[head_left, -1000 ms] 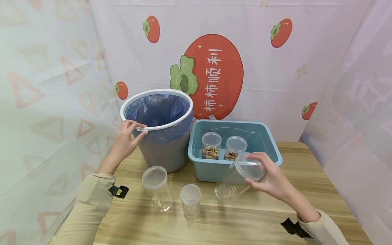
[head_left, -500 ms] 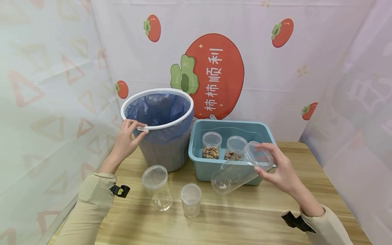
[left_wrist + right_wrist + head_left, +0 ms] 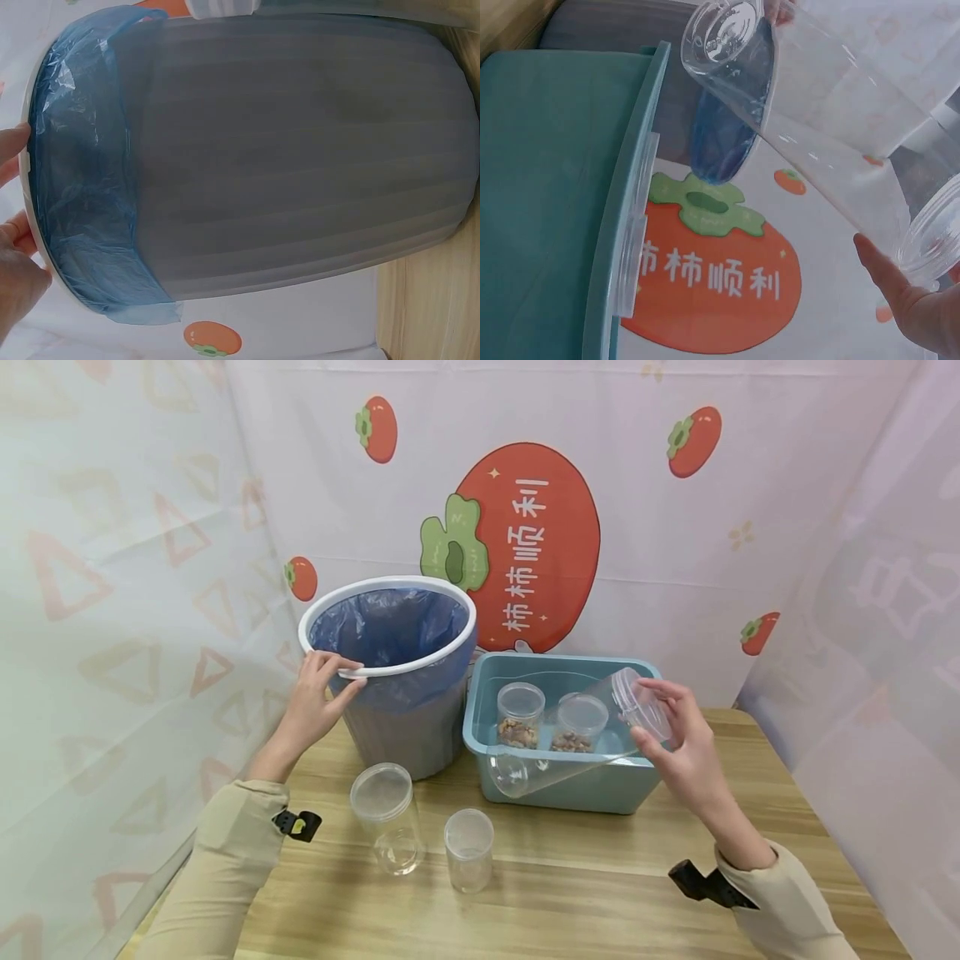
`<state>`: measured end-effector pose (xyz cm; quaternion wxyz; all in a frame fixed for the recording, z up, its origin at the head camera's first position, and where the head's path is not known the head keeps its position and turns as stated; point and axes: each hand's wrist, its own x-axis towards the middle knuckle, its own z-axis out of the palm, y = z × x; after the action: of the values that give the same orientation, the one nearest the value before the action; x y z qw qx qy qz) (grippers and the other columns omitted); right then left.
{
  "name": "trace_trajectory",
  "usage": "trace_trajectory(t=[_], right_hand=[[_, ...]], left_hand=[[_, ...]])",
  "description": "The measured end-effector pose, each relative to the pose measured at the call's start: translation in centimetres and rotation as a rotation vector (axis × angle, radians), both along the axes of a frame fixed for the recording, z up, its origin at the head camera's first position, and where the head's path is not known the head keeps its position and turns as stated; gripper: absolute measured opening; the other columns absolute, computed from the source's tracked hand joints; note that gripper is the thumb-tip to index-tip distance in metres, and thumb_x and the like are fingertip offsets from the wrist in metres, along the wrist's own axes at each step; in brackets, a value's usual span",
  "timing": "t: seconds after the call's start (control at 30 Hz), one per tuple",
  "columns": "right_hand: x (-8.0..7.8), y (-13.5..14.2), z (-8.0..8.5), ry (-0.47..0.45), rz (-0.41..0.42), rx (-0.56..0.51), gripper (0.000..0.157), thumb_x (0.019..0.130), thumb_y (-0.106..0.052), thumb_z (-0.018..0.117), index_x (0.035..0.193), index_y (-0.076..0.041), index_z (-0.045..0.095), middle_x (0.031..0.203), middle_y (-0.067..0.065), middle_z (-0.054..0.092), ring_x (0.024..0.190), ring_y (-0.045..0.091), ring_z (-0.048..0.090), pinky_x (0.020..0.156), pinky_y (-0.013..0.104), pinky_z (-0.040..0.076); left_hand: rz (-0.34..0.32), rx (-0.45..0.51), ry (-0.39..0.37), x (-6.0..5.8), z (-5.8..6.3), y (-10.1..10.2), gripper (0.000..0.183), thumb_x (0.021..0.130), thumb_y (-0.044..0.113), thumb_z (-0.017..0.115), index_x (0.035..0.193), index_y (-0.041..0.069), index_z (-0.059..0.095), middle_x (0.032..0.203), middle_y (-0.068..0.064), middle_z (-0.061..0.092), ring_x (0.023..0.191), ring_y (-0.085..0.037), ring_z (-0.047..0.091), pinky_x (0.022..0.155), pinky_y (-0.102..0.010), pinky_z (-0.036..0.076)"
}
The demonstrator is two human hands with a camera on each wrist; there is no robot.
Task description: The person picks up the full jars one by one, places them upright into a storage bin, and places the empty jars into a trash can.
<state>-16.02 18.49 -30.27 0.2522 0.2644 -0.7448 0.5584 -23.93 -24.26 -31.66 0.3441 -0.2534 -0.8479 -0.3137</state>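
My left hand (image 3: 310, 697) pinches the white rim of a grey trash can (image 3: 405, 735) lined with a blue bag (image 3: 375, 631). A tall clear plastic jar (image 3: 551, 767) is in my right hand (image 3: 684, 750), gripped around its lid end. Tilted, with its base lower and to the left, it hangs across the front edge of a blue plastic basin (image 3: 570, 797). Inside the basin stand two lidded jars, the left jar (image 3: 519, 717) and the right jar (image 3: 576, 727), both with what look like walnuts. The held jar partly covers them. Nothing shows inside it.
Two more clear jars stand upright on the wooden table (image 3: 570, 902): a larger lidded jar (image 3: 388, 822) and a smaller jar (image 3: 468, 852). A white curtain with persimmon prints (image 3: 525, 552) hangs behind, and pale fabric walls flank both sides.
My right hand has risen and tipped the tall jar flatter, its lid end moving up and right, its base up and left. My left hand stays at the trash can's rim.
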Motion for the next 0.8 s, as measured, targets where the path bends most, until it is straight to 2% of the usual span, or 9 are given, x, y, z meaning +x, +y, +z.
trace_trajectory(t=[0.1, 0.27, 0.5, 0.67, 0.8], right_hand=[[-0.4, -0.8, 0.6, -0.023, -0.005, -0.084, 0.048, 0.076, 0.007, 0.053, 0.122, 0.004, 0.040, 0.115, 0.005, 0.045, 0.101, 0.012, 0.049, 0.073, 0.012, 0.043], [-1.7, -2.2, 1.4, -0.031, 0.041, -0.234, 0.043, 0.079, 0.002, 0.053, 0.120, -0.001, 0.043, 0.112, 0.009, 0.044, 0.105, 0.018, 0.045, 0.080, 0.016, 0.042], [-3.8, -3.8, 2.6, 0.006, 0.114, -0.384, 0.038, 0.081, -0.002, 0.053, 0.117, -0.002, 0.042, 0.104, 0.013, 0.047, 0.095, 0.020, 0.055, 0.078, 0.022, 0.047], [-5.3, -4.8, 3.3, 0.001, 0.099, -0.400, 0.040, 0.082, -0.011, 0.057, 0.118, -0.004, 0.041, 0.103, 0.009, 0.048, 0.096, 0.018, 0.055, 0.076, 0.022, 0.048], [-6.3, -5.8, 4.0, -0.039, 0.102, -0.387, 0.046, 0.083, -0.019, 0.057, 0.121, -0.004, 0.037, 0.107, 0.008, 0.047, 0.099, 0.024, 0.054, 0.079, 0.033, 0.047]], left_hand=[[-0.004, 0.006, -0.004, -0.1, 0.0, 0.1, 0.019, 0.076, 0.001, 0.066, 0.093, -0.003, 0.059, 0.091, -0.017, 0.046, 0.090, -0.032, 0.039, 0.077, -0.044, 0.030], [0.006, 0.012, -0.016, -0.1, -0.1, 0.1, 0.019, 0.075, 0.000, 0.065, 0.093, -0.003, 0.058, 0.091, -0.018, 0.046, 0.090, -0.032, 0.039, 0.077, -0.043, 0.029], [0.002, 0.018, -0.002, 0.0, -0.1, 0.2, 0.018, 0.075, -0.002, 0.065, 0.091, -0.003, 0.058, 0.091, -0.019, 0.046, 0.090, -0.033, 0.039, 0.076, -0.043, 0.029], [-0.007, 0.026, 0.016, -0.1, -0.2, 0.2, 0.018, 0.074, -0.001, 0.066, 0.090, -0.003, 0.058, 0.090, -0.020, 0.046, 0.088, -0.034, 0.039, 0.075, -0.042, 0.028], [-0.017, 0.030, 0.019, -0.2, -0.2, 0.2, 0.017, 0.074, -0.001, 0.066, 0.089, -0.003, 0.058, 0.089, -0.020, 0.047, 0.088, -0.035, 0.039, 0.075, -0.043, 0.028]])
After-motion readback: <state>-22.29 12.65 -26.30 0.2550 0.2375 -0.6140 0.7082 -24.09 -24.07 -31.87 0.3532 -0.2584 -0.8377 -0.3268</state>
